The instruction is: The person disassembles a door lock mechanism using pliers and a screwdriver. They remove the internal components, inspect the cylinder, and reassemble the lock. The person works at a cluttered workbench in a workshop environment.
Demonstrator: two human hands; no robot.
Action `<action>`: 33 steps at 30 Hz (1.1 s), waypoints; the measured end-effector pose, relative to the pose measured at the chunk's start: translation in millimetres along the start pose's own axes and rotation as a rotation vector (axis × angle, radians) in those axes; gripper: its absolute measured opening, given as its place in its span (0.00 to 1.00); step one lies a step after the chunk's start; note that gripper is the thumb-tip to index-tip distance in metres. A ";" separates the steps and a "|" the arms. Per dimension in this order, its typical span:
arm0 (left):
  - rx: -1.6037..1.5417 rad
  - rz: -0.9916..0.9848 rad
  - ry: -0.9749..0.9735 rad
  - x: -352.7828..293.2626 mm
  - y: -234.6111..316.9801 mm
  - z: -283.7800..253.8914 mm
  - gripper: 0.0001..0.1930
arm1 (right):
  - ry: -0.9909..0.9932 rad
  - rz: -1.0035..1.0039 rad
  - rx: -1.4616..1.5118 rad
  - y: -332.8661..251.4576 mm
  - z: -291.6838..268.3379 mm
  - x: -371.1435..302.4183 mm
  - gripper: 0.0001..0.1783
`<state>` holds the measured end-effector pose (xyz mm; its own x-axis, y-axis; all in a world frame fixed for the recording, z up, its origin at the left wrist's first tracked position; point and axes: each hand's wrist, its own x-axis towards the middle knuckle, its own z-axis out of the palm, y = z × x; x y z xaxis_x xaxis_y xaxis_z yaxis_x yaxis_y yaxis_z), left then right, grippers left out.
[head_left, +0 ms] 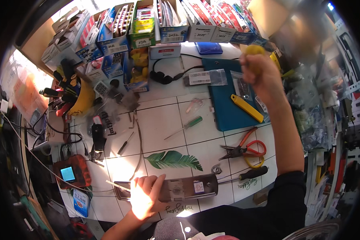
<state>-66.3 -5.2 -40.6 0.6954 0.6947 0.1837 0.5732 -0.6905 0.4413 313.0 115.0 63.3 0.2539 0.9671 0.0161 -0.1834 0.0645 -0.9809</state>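
Observation:
My left hand point(146, 196) lies over the left part of a long dark casing point(190, 189), its fingers bent across the top and pressing it to the table. The casing has a clear middle section and a small white label. A pale thin strip point(118, 186) sticks out beside the fingers. Raised at the upper right, my right hand point(262, 72) is closed on a yellow rounded object point(255, 50); its kind cannot be made out. A dark-handled screwdriver point(254, 173) lies at the casing's right end. Below the raised hand is a teal folder point(224, 108) with a yellow utility knife point(247, 109).
Orange-handled pliers point(237, 151) and scissors point(255, 150) lie right of a leaf print point(174, 160). A green screwdriver point(193, 122) sits mid-table. At left are a red device with a lit screen point(68, 174) and a tool holder point(83, 98). Filled boxes point(174, 34) line the back.

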 end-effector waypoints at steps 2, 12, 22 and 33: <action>-0.002 -0.028 0.057 2.9 -0.4 3.9 0.45 | 0.136 -0.108 -0.216 -13.2 -18.2 9.9 0.20; 0.134 0.005 0.100 -4.3 -1.4 15.8 0.40 | -0.069 -0.455 -0.819 -44.3 -29.1 96.5 0.14; 0.185 0.025 0.109 -11.2 -3.6 20.6 0.39 | -0.239 -0.560 -1.271 -13.2 5.0 197.5 0.16; 0.134 0.036 0.143 -6.3 -2.3 17.9 0.35 | -0.179 -0.283 -1.548 -17.4 39.7 208.0 0.16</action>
<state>-64.2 -11.5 -58.5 0.6534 0.6840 0.3244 0.6083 -0.7294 0.3129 331.3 324.8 91.4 -0.0212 0.9903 0.1371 0.9826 0.0459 -0.1801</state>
